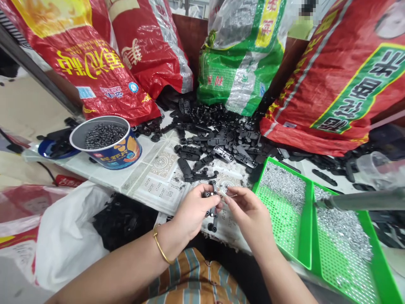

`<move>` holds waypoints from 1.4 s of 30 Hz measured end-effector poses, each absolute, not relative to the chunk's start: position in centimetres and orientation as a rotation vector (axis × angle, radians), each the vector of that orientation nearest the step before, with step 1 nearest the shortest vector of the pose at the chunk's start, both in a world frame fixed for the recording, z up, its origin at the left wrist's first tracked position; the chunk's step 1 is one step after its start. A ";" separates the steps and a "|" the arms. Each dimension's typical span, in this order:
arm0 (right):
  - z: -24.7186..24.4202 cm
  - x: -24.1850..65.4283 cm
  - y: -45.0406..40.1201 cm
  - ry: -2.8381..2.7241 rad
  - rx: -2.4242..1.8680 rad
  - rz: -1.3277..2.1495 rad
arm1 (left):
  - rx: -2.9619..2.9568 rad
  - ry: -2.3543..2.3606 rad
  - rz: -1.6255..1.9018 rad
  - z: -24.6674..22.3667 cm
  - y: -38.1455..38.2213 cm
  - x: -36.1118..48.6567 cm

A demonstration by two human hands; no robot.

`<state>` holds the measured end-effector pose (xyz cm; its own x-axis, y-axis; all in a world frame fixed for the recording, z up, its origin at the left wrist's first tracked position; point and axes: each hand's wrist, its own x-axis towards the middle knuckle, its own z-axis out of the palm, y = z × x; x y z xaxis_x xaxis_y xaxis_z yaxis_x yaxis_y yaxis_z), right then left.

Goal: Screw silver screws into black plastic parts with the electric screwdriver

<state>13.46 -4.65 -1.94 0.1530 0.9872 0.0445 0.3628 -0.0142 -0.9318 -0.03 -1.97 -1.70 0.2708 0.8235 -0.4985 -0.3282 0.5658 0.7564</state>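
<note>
My left hand (196,207) is closed around a black plastic part (213,221) with short arms and round ends, held upright over the front of the table. Close beside it, the thumb and index finger of my right hand (251,213) pinch a small, thin, light-coloured piece (233,196) against or near that part. Whether the two touch is hard to make out. Behind my hands lies a heap of black plastic parts (218,139). Just right of my right hand stands a green perforated tray (311,228) with two compartments of small silvery metal pieces (283,185).
A blue tub (122,150) of small dark pieces stands at the left, by a blue dish (60,154) of black parts. Red bags (335,84) and a green bag (243,80) line the back. A grey rod (363,199) reaches over the tray. Below left is a white sack (68,240).
</note>
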 end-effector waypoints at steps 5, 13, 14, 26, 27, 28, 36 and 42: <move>-1.5 13.5 -4.3 -1.367 -1.665 0.968 | 0.719 1.056 0.904 -2.2 -2.1 0.1; -0.9 13.6 -4.1 -1.012 -1.553 1.376 | 0.564 0.932 0.753 -2.1 -2.8 -0.6; -0.7 13.5 -4.0 -0.994 -1.536 1.425 | 0.562 0.926 0.754 -2.1 -2.8 -0.6; -0.5 12.8 -3.3 -0.886 -1.534 1.559 | 0.759 1.010 0.822 -2.4 -2.7 -0.9; -0.5 12.7 -3.2 -0.878 -1.544 1.558 | 0.782 1.009 0.835 -2.6 -2.7 -1.0; -0.4 12.7 -3.1 -0.873 -1.553 1.558 | 0.797 1.010 0.844 -2.7 -2.7 -1.0; -0.2 12.6 -2.7 -0.992 -1.601 1.565 | 0.721 0.991 0.845 -2.9 -2.9 -1.1; -0.3 12.8 -2.3 -1.126 -1.610 1.580 | 0.625 0.994 0.841 -2.8 -3.0 -1.1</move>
<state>12.82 -2.34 -0.31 -0.0744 0.8815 -0.4663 0.1527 -0.4520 -0.8789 -1.09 -2.98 -2.81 0.2896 0.8377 -0.4630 -0.3172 0.5403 0.7794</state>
